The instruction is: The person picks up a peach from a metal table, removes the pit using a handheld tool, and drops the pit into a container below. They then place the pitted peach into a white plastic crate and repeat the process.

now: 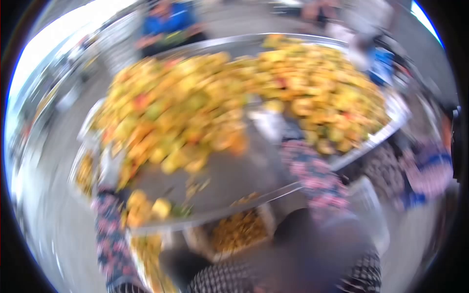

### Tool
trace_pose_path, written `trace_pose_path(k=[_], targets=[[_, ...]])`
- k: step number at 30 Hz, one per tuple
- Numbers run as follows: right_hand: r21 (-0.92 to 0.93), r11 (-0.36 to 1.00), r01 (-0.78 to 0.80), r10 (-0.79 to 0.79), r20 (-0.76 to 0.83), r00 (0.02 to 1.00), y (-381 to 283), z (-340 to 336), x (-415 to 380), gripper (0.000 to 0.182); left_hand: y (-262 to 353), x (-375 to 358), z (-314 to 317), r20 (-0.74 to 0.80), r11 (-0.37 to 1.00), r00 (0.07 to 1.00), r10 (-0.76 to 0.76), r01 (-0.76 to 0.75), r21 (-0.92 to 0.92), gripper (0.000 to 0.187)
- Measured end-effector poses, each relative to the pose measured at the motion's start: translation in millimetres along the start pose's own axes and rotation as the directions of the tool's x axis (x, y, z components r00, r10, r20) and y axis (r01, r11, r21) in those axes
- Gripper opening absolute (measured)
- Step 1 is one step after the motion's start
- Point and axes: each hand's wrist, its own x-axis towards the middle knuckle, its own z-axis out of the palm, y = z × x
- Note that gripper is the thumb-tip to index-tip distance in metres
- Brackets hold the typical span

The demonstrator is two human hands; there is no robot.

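Observation:
A large metal tray table (220,178) carries heaps of yellow and orange fruit (181,107), blurred by motion. My right hand (267,123), in a white glove, reaches over the middle of the tray, between the left heap and the right heap (327,93). One pale yellow fruit (273,106) shows right at its fingertips. At the left edge of the tray, my left hand (111,166), also in a white glove, is beside the left heap. Its fingers are smeared. Both forearms wear dark sleeves with pink flowers.
Below the front edge stand a container of small brown-yellow pieces (239,232) and another with yellow pieces (149,249). A few fruits (141,207) lie at the tray's front left corner. A person in blue (168,24) sits across the tray; another person (425,173) is at right.

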Motion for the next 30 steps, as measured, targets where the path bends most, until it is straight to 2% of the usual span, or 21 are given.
trace_pose_path(k=[3,4,6,9,11,12,13,14,15,16,17,18,19,20,21,23,24,25,26,29,30], targets=[[-0.058,0.997,0.047,-0.057,-0.171,0.984,13,43,54,0.016,-37,70,49,0.020,0.992,0.998,0.052,-0.054,0.115,0.046],[0.221,0.959,-0.177,0.190,-0.039,0.981,12,41,79,0.016,-48,92,64,0.048,0.995,0.998,0.047,-0.051,0.083,0.046],[0.628,0.477,-0.615,0.638,0.234,0.734,5,36,126,0.024,-60,117,84,0.091,0.998,0.996,0.013,-0.019,0.060,0.045],[0.397,0.829,-0.394,0.509,-0.244,0.825,34,99,159,0.027,-77,133,98,0.127,0.999,0.992,-0.021,0.014,0.052,0.044],[0.246,0.864,-0.439,0.478,-0.127,0.869,24,94,167,0.024,-93,141,103,0.123,1.000,0.992,-0.018,0.015,0.028,0.043],[-0.008,0.984,-0.180,0.173,-0.242,0.955,35,114,174,0.023,-98,142,97,0.119,1.000,0.993,-0.010,0.009,0.011,0.042],[-0.317,0.947,0.042,-0.151,-0.329,0.932,45,136,181,0.023,-107,140,92,0.108,1.000,0.994,0.002,-0.003,0.009,0.042],[-0.035,0.996,0.080,-0.086,-0.246,0.965,54,133,178,0.020,-109,134,83,0.106,0.999,0.994,0.031,-0.034,0.027,0.042],[0.398,0.917,-0.020,0.046,-0.055,0.997,67,131,175,0.018,-105,133,80,0.101,0.992,0.990,0.098,-0.105,0.064,0.041],[0.775,0.593,-0.216,0.128,0.174,0.976,71,132,180,0.017,-101,129,78,0.108,0.976,0.977,0.184,-0.195,0.101,0.041],[0.916,0.087,-0.391,0.095,0.383,0.919,72,139,187,0.015,-96,128,81,0.126,0.925,0.936,0.327,-0.345,0.160,0.041],[0.840,-0.280,-0.465,-0.011,0.482,0.876,72,148,191,0.014,-90,127,86,0.140,0.915,0.922,0.362,-0.380,0.138,0.040],[0.730,-0.479,-0.487,-0.110,0.501,0.859,71,158,194,0.014,-87,129,94,0.154,0.948,0.938,0.311,-0.318,0.021,0.040],[0.823,-0.034,-0.567,0.140,0.565,0.813,51,152,184,0.018,-73,131,101,0.193,0.950,0.981,0.024,0.038,-0.311,0.040],[0.856,0.088,-0.509,0.193,0.487,0.852,51,158,180,0.022,-59,134,108,0.216,0.715,0.940,-0.265,0.342,-0.609,0.041],[0.865,0.357,-0.354,0.257,0.273,0.927,52,190,187,0.037,-55,140,120,0.169,0.852,0.974,-0.148,0.213,-0.478,0.039],[0.832,0.252,-0.494,0.345,0.400,0.849,33,167,180,0.040,-57,137,125,0.158,0.903,0.983,-0.097,0.154,-0.402,0.038],[0.645,0.437,-0.627,0.439,0.456,0.774,22,151,177,0.039,-52,131,127,0.167,0.941,0.984,-0.057,0.108,-0.320,0.038],[0.496,0.630,-0.597,0.410,0.441,0.799,-2,129,178,0.036,-40,124,127,0.213,0.868,0.971,-0.110,0.198,-0.454,0.038],[0.505,0.628,-0.592,0.375,0.470,0.799,-35,109,163,0.037,21,102,120,0.404,0.637,0.872,-0.275,0.480,-0.604,0.038],[0.621,0.538,-0.570,0.388,0.418,0.821,-24,143,147,0.038,8,94,135,0.376,0.792,0.921,-0.103,0.305,-0.529,0.040]])
